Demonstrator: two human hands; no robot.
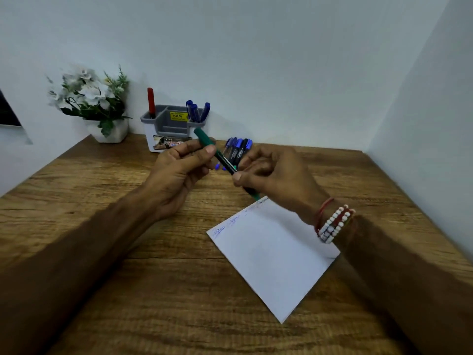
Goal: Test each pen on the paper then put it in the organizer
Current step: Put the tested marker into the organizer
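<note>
**A:** Where is the green pen (225, 160)?

**B:** In the air between both hands, above the table (102, 252) and tilted; its capped end points up toward the organizer (163, 134), and its lower end hangs just over the far corner of the paper (273, 254).

**A:** And the grips?

**B:** The left hand (179, 172) is curled round the green cap end, with the thumb pressed where cap meets barrel; the right hand (271, 172) pinches the dark barrel lower down. I cannot tell whether the cap is fully seated.

**A:** The paper?

**B:** It lies flat and askew under the right wrist, with a few blue scribbles along its far edge.

**A:** The other pens?

**B:** A bunch of pens (238, 147) — mostly blue, one dark — lies on the table just behind the hands; the organizer stands against the wall, with a red pen (151, 102) upright in its left compartment and blue pens (197, 111) in its right one.

**A:** Anything else?

**B:** A yellow sticker (178, 116) inside the organizer; a pot of white flowers (89, 98) to its left; beaded bracelets (332, 224) and a red thread on the right wrist.
</note>
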